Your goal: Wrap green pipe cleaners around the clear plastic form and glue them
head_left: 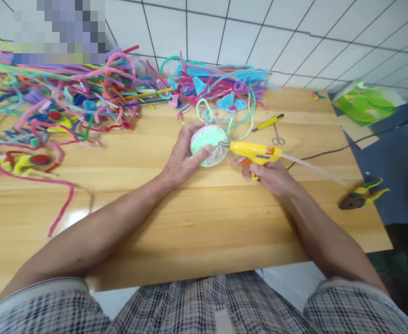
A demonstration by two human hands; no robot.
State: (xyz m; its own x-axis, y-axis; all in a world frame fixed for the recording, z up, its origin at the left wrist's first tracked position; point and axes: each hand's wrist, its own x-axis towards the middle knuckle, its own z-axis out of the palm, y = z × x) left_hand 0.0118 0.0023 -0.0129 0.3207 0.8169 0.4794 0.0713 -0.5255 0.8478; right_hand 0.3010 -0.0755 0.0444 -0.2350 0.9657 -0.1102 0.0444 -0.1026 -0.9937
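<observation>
My left hand (185,157) is wrapped round a small round object (209,138), pale green with a whitish, clear-looking part at its lower right. My thumb lies across its front. In my right hand (268,174) is a yellow glue gun (252,150), gripped by its handle, with fingers by the orange trigger. Its metal nozzle touches or nearly touches the right side of the round object. A translucent glue stick (311,168) sticks out of the gun's back end. Pale green fuzzy stems (249,125) loop behind the round object.
Colourful fuzzy stems (82,95) are heaped at the left and back of the wooden table (190,232). A yellow cutter (268,123) and small scissors (278,139) lie behind the gun. Yellow-green pliers (360,195) lie at the right edge, near a black cable (332,150) and a green bag (367,104).
</observation>
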